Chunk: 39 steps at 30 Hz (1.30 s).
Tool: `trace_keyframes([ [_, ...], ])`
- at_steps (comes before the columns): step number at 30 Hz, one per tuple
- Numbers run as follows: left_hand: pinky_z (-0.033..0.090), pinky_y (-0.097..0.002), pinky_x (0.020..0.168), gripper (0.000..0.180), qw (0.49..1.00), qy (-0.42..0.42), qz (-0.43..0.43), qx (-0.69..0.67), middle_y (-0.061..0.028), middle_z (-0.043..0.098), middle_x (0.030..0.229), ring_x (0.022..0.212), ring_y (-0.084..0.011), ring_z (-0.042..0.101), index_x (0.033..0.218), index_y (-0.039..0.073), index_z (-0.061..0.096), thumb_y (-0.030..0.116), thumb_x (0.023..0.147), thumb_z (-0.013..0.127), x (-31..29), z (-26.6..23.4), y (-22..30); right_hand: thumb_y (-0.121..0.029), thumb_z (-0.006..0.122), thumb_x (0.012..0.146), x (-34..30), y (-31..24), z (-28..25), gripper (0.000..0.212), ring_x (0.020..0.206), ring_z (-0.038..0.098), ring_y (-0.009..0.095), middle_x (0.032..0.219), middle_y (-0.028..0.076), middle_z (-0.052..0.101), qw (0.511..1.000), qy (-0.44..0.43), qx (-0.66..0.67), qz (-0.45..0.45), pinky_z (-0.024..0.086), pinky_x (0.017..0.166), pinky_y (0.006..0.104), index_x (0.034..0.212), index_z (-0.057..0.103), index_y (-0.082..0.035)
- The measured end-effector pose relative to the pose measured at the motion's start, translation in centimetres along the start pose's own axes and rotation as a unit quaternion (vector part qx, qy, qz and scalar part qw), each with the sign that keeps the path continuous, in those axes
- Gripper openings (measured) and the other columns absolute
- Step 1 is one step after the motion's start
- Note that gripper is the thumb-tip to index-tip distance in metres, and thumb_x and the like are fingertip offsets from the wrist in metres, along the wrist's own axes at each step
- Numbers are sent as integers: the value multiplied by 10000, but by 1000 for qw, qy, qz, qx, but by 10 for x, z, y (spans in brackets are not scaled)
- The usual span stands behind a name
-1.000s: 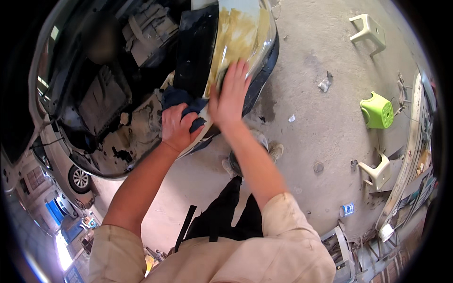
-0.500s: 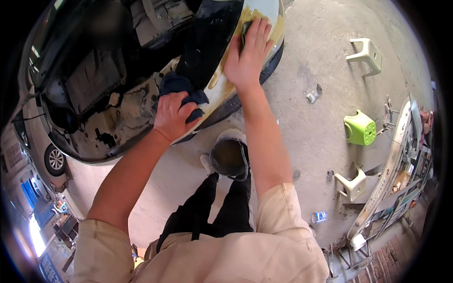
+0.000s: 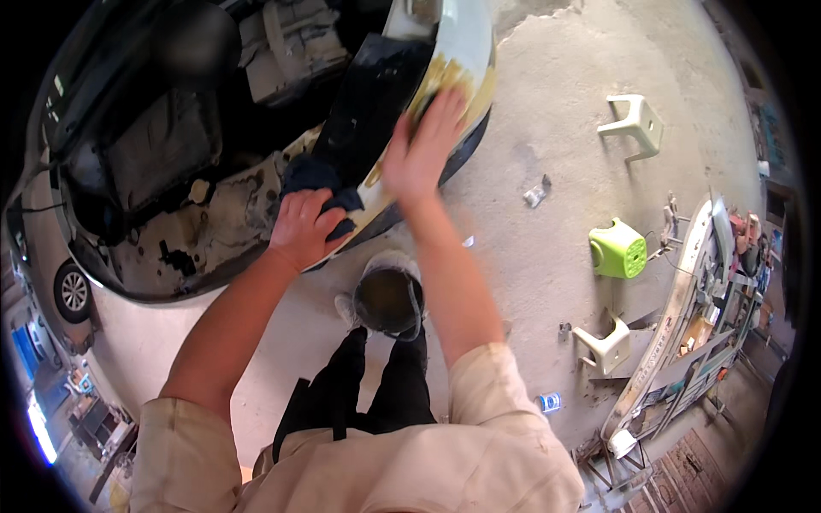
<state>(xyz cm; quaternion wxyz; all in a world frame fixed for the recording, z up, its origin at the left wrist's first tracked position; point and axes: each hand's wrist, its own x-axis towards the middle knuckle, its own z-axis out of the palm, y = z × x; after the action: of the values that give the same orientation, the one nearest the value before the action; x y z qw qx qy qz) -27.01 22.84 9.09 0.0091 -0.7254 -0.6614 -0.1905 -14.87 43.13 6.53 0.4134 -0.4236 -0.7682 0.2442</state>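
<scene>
My left hand (image 3: 301, 229) is closed around a dark blue cloth (image 3: 312, 178) and rests on the edge of the car body. Farther up, my right hand (image 3: 421, 147) lies over a white car panel (image 3: 460, 41) with yellow-brown patches (image 3: 443, 75) on it. Between its thumb and fingers shows part of a dark sanding pad (image 3: 419, 107), pressed to the panel; the rest is under the hand, which is slightly blurred. Below my arms, near my feet, stands a dark bucket (image 3: 387, 299) with murky liquid inside.
The open engine bay (image 3: 184, 162) lies to the left. On the floor at right stand a cream stool (image 3: 637, 124), a green stool (image 3: 620, 250) and another cream stool (image 3: 607, 346). A can (image 3: 548, 402) and a long bumper-like part (image 3: 663, 333) on a rack are nearby.
My right hand has slid nearer along the panel with the pad. The left hand keeps its hold on the cloth at the car's edge. The view has shifted slightly.
</scene>
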Motion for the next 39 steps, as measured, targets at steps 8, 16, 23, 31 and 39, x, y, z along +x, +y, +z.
trace_keyframes([
  [8,426,-535,929,510,1000,-4,3,-19,-137,521,1269,1108,-395,545,1124,180,599,292,703,865,3,3,2,-209,643,942,1,0,-6,819,1536,169,522,1645,333,219,999,-27,-20,-2,107,1223,642,1583,227,85],
  [16,444,-513,930,415,1000,-9,-9,2,-112,558,1243,1104,-358,552,1070,191,626,350,745,828,5,1,6,-213,635,952,-24,1,-23,778,1529,203,514,1649,297,251,995,-92,-33,-19,138,1207,658,1579,265,62],
  [23,457,-505,929,452,1000,-1,-8,4,-113,559,1243,1107,-356,556,1075,191,623,347,708,836,-1,0,5,-171,577,983,29,1,-17,719,1542,180,500,1663,289,227,998,-61,-23,-20,144,1224,611,1590,261,48],
  [31,460,-504,936,436,1000,5,-8,7,-113,561,1240,1119,-358,552,1076,185,621,339,725,828,2,2,3,-55,561,931,-82,33,-68,704,1528,237,486,1642,294,275,984,-170,13,-49,171,1223,597,1577,300,47],
  [39,444,-515,955,395,1000,18,-7,13,-121,559,1247,1113,-361,556,1092,182,625,338,780,811,11,4,8,-53,591,1000,-161,14,-123,370,1192,592,245,1308,159,610,918,-56,286,267,464,1031,352,1360,528,10],
])
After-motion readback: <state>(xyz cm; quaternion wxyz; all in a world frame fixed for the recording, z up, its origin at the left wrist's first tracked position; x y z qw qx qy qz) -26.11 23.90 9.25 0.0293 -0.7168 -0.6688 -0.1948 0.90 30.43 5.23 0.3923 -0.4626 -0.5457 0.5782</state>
